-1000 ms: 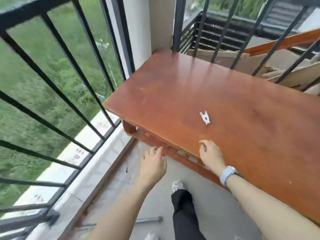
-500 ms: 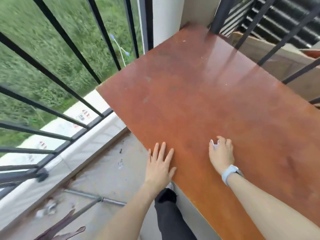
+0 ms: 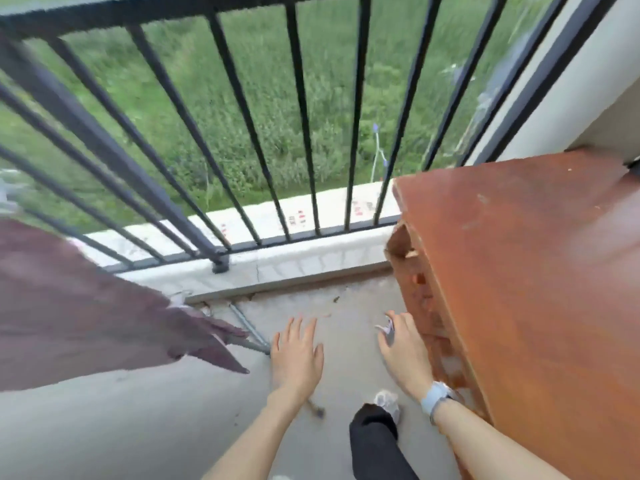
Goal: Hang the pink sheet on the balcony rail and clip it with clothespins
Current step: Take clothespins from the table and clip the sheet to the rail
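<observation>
The pink sheet [image 3: 79, 313] hangs at the left, its lower corner pointing toward the floor. The black balcony rail [image 3: 104, 12] runs across the top, with its bars slanting down to the ledge. My right hand [image 3: 403, 351] is closed around a white clothespin [image 3: 387, 329] beside the edge of the brown table [image 3: 519, 289]. To the left of it my left hand [image 3: 296, 355] hovers over the floor, fingers spread and holding nothing. The sheet's top edge and where it meets the rail are out of view.
The brown table fills the right side. A white ledge [image 3: 298, 261] runs under the rail bars. A metal rod [image 3: 247, 325] lies on the concrete floor near the sheet's corner. My leg and shoe [image 3: 384, 407] are below the hands. Grass lies beyond the rail.
My right hand picked the white clothespin up off the table and carried it away. The view swung left from the table to the rail, and the pink sheet came into sight.
</observation>
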